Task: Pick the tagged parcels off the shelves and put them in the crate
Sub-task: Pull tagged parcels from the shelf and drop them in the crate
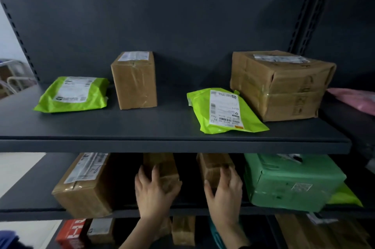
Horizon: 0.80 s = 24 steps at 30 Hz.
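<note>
Two small brown cardboard parcels stand side by side on the middle shelf (30,202). My left hand (154,192) is wrapped around the front of the left small parcel (162,165). My right hand (225,192) grips the front of the right small parcel (213,164). On the upper shelf (174,145) lie a lime-green mailer (73,95) at the left, an upright brown box (135,81), a second lime-green mailer (223,111) with a white label, and a large taped brown box (282,84). No crate is in view.
On the middle shelf a brown labelled box (85,183) sits left of my hands and a green wrapped parcel (290,181) right of them. A pink mailer (353,100) lies on the neighbouring rack. The bottom shelf holds a red box (70,232) and several brown parcels.
</note>
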Available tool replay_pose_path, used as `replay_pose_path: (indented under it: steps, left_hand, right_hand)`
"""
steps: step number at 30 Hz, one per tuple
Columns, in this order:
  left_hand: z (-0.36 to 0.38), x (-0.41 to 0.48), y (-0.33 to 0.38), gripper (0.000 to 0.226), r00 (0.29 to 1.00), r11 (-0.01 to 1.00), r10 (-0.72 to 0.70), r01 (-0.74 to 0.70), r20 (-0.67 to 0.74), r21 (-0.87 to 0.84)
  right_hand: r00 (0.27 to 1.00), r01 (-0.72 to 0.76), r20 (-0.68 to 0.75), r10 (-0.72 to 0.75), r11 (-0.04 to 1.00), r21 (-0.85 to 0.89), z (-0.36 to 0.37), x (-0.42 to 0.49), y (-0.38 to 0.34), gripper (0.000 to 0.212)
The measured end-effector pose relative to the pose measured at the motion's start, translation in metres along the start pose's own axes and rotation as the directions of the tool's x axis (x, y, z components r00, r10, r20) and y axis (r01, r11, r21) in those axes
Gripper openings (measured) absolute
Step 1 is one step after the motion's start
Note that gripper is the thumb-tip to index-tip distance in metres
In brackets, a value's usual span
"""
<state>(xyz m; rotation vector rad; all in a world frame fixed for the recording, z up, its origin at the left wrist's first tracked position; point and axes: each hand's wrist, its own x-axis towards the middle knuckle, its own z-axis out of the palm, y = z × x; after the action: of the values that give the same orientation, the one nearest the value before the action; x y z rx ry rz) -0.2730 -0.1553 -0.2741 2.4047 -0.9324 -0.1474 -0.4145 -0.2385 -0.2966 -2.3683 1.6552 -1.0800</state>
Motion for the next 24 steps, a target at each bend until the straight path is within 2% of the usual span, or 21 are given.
replay_pose_path:
  steps: [5, 9, 14, 19, 22, 24]
  left_hand:
    - [0.012, 0.01, 0.007, 0.093, 0.989, 0.998, -0.055, 0.059, -0.138, 0.029]
    - [0.013, 0.016, 0.011, 0.087, 0.989, 0.993, -0.084, 0.094, -0.121, 0.078]
    - [0.007, -0.003, 0.007, 0.07, 0.994, 0.994, -0.085, 0.08, -0.066, -0.074]
    - [-0.009, -0.047, -0.008, 0.067, 0.998, 0.989, -0.043, 0.037, -0.038, -0.141]
    - [-0.015, -0.066, -0.017, 0.063, 0.999, 0.978, -0.048, 0.047, -0.001, -0.203]
    - [-0.021, -0.075, -0.021, 0.059, 0.997, 0.944, -0.079, 0.08, 0.017, -0.321]
  right_hand:
    - [0.999, -0.048, 0.001, 0.048, 0.999, -0.027, 0.015, 0.02, 0.0, 0.069]
    - [0.988, -0.133, 0.08, 0.136, 0.99, -0.037, 0.021, 0.033, -0.005, 0.076]
    - [0.987, -0.144, 0.069, 0.143, 0.99, 0.009, 0.006, 0.007, -0.007, 0.07]
    - [0.987, -0.148, 0.076, 0.144, 0.988, 0.052, -0.022, -0.037, -0.012, 0.07]
    - [0.968, -0.204, 0.172, 0.182, 0.972, 0.119, -0.039, -0.056, -0.018, 0.072]
    - [0.947, -0.283, 0.224, 0.23, 0.928, 0.244, -0.049, -0.065, -0.019, 0.072]
